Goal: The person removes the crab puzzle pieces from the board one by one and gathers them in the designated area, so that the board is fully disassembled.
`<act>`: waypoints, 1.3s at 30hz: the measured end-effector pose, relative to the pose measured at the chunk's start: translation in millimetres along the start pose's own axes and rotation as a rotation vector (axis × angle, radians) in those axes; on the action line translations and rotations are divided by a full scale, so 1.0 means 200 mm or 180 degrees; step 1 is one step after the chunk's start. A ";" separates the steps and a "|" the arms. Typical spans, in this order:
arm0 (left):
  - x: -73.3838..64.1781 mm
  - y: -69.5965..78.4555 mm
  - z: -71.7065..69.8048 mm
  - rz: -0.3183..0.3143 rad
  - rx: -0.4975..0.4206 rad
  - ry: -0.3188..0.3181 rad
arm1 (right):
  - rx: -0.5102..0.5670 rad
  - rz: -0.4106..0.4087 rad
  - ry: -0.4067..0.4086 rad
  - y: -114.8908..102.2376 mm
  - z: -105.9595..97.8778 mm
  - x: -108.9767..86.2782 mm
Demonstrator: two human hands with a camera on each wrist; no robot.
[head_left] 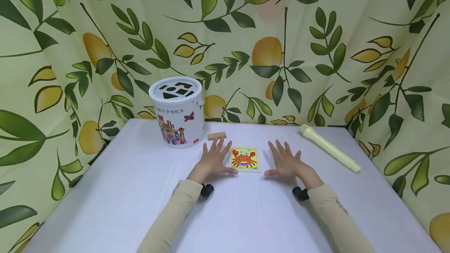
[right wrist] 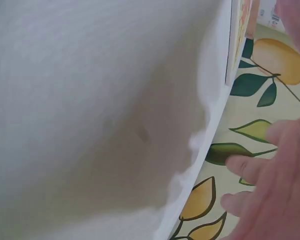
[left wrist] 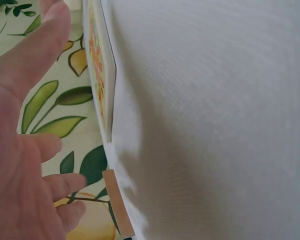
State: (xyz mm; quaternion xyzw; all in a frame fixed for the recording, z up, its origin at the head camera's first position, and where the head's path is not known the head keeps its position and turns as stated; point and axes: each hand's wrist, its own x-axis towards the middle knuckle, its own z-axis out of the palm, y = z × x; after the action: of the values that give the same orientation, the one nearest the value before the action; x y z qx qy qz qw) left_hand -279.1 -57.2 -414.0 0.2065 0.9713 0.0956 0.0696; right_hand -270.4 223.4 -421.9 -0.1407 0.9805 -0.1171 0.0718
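Note:
A small square crab puzzle (head_left: 244, 159), yellow with a red crab, lies on the white table between the two hands. To its left the left hand (head_left: 213, 160) hovers with fingers spread, its thumb close to the puzzle's lower left corner. The right hand (head_left: 285, 162) is held a little to the right of the puzzle, fingers likewise spread and holding nothing. Just beyond the left fingertips lies a wooden block (head_left: 216, 136). In the left wrist view the puzzle (left wrist: 102, 70) and the block (left wrist: 119, 204) appear edge-on past the palm.
A white bucket (head_left: 179, 116) with shaped holes in its lid stands at the back left. A cream-coloured microphone-shaped stick (head_left: 329, 147) lies at the right. Behind the white table (head_left: 246, 218) hangs a leaf-and-fruit patterned curtain (head_left: 232, 77), which also runs along both sides.

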 end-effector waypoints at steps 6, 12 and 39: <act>0.04 -0.01 0.00 0.0073 -0.0225 0.0080 | 0.0218 -0.0243 0.0191 -0.02 -0.02 0.06; 0.08 -0.03 -0.03 0.0245 -0.0450 -0.0049 | 0.0138 -0.0526 0.0202 -0.10 -0.03 0.15; 0.15 -0.07 -0.02 0.0062 -0.0659 -0.0382 | 0.0262 -0.1002 -0.0560 -0.34 0.00 0.53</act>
State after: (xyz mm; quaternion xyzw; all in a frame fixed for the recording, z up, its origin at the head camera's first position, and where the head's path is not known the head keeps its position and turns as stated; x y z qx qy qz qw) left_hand -312.6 -57.0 -416.6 0.2130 0.9482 0.1835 0.1476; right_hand -353.1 129.5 -416.4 -0.2990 0.9307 -0.1542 0.1437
